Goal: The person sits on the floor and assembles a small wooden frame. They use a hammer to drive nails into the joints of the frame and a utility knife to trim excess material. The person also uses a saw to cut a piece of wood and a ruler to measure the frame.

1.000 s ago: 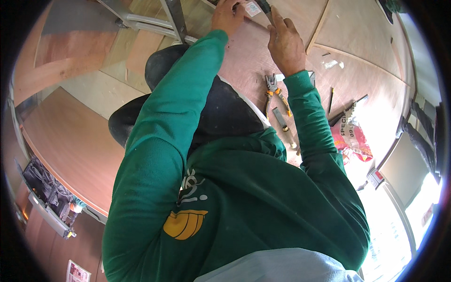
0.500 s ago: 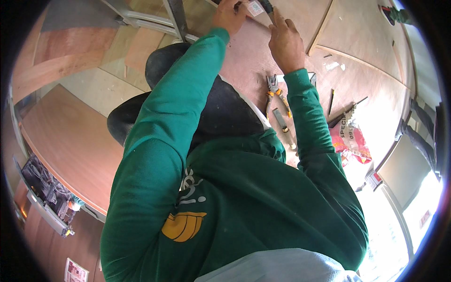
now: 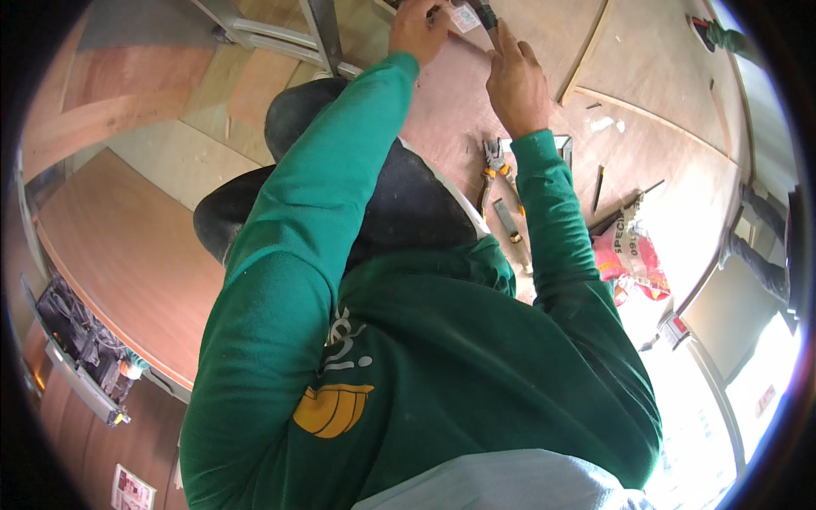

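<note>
My left hand point(image 3: 416, 32) is at the upper edge, its fingers closed in a pinch; what they hold is too small and cut off to name. Beside it lies a white printed label point(image 3: 464, 18) on a wooden surface. My right hand point(image 3: 520, 85) is closed round a dark-handled tool point(image 3: 487, 14), whose far end runs out of the picture. Below my right hand, near the forearm, lie pliers point(image 3: 493, 170) with orange and grey handles, jaws pointing away from me. A flat chisel-like tool point(image 3: 508, 223) rests just nearer.
A metal square point(image 3: 564, 146) lies partly under my right sleeve. Farther right are a thin dark rod point(image 3: 599, 187) and a red and white bag point(image 3: 631, 251). A metal frame point(image 3: 319, 38) stands at upper left. A toolbox point(image 3: 81, 340) sits lower left. Another person's foot point(image 3: 704, 34) shows at upper right.
My right hand has shifted very slightly toward me, with the dark tool still in it. My left hand stays almost in place. The view has moved a little.
</note>
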`<state>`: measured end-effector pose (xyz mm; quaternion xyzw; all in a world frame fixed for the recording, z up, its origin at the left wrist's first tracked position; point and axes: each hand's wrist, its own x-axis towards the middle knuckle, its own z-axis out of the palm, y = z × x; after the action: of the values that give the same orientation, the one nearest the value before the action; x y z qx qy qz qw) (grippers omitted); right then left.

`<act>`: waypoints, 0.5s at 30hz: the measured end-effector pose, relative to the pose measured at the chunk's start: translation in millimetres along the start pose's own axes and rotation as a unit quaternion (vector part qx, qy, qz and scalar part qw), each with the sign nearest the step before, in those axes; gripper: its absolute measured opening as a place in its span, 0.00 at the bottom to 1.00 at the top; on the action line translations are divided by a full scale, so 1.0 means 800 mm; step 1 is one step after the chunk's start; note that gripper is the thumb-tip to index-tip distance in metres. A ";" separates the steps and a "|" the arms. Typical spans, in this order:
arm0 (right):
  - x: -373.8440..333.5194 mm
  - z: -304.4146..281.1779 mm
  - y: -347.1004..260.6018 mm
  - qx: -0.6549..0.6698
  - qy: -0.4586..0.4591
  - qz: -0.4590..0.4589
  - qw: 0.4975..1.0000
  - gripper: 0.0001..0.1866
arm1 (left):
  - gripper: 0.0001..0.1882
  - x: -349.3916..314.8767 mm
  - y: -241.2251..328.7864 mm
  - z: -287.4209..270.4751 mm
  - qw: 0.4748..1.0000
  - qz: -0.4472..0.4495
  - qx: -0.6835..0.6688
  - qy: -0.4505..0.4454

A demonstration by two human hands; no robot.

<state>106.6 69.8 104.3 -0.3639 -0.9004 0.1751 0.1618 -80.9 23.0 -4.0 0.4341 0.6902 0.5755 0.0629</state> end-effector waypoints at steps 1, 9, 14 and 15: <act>-0.003 -0.005 -0.004 0.013 0.005 0.013 1.000 0.28 | 0.07 0.000 0.000 0.000 1.000 0.020 0.004 0.006; -0.033 -0.016 0.057 0.061 0.072 0.190 0.977 0.15 | 0.07 0.001 -0.007 0.001 0.991 -0.118 -0.055 -0.015; -0.041 -0.016 0.152 0.046 0.142 0.256 0.955 0.19 | 0.16 -0.003 -0.004 -0.007 0.986 -0.149 -0.061 -0.034; -0.043 -0.013 0.172 0.036 0.147 0.252 0.956 0.19 | 0.17 -0.006 -0.002 -0.012 0.982 -0.172 -0.058 -0.052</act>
<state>216.9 139.9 47.9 -0.5949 -0.7386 0.1870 0.2562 -84.0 12.8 -4.0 0.3342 0.7156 0.5718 0.2221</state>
